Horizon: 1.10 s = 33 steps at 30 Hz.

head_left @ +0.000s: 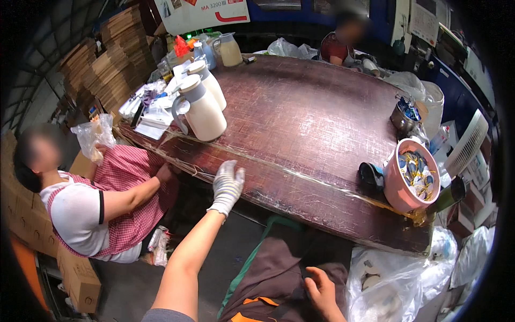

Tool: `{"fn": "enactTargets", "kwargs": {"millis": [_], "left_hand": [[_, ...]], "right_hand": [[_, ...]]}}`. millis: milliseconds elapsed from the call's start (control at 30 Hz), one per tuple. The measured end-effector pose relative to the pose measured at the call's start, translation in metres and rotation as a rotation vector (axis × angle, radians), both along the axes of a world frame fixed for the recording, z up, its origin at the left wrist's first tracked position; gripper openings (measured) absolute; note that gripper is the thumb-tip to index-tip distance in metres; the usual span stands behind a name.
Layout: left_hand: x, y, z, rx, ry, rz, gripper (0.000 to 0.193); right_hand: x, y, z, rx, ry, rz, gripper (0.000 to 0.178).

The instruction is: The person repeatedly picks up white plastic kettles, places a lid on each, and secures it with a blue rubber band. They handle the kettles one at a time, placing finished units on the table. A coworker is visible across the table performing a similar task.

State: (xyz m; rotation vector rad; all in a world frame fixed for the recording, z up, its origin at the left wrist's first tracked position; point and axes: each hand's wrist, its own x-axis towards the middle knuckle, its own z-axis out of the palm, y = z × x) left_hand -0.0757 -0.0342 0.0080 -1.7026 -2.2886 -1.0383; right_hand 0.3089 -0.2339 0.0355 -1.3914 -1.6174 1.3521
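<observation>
My left hand (227, 185), in a white work glove, rests with its fingers spread on the near edge of the dark red-brown table (300, 123). It holds nothing. My right hand (323, 290) is bare and lies low on the brown cloth (279, 268) over my lap, fingers bent against the fabric. Two cream-coloured jugs (201, 110) with lids stand on the table beyond my left hand, apart from it.
A pink bucket (399, 188) of small wrapped pieces sits at the table's right edge, a metal pot (403, 119) behind it. A seated person in a checked apron (129, 188) holds a clear bag (95, 134) at left. Another person sits at the far end. Cardboard stacks (112, 70) stand at back left, plastic bags (391, 284) at lower right.
</observation>
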Motion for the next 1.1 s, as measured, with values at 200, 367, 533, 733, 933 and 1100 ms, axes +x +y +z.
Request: {"fn": "enactTargets", "kwargs": {"millis": [200,367,533,733,933,1100], "left_hand": [[0.063,0.058,0.010,-0.193,0.063,-0.165,0.052],[0.079,0.067,-0.019,-0.127,0.296,-0.092,0.049],[0.081,0.068,-0.017,-0.096,0.239,-0.153,0.045],[0.078,0.070,-0.019,-0.080,0.223,-0.143,0.043],[0.079,0.070,-0.019,-0.021,0.219,-0.145,0.035],[0.079,0.064,-0.016,-0.002,-0.170,-0.185,0.020]], "right_hand": [[0.028,0.078,0.012,0.358,-0.200,0.036,0.024],[0.073,0.182,-0.010,0.605,-0.349,-0.294,0.019],[0.070,0.193,-0.028,0.724,-0.629,-0.366,0.014],[0.068,0.193,-0.031,0.767,-0.520,-0.427,0.014],[0.069,0.194,-0.031,0.786,-0.532,-0.423,0.013],[0.072,0.194,-0.033,0.776,-0.569,-0.417,0.012]]}}
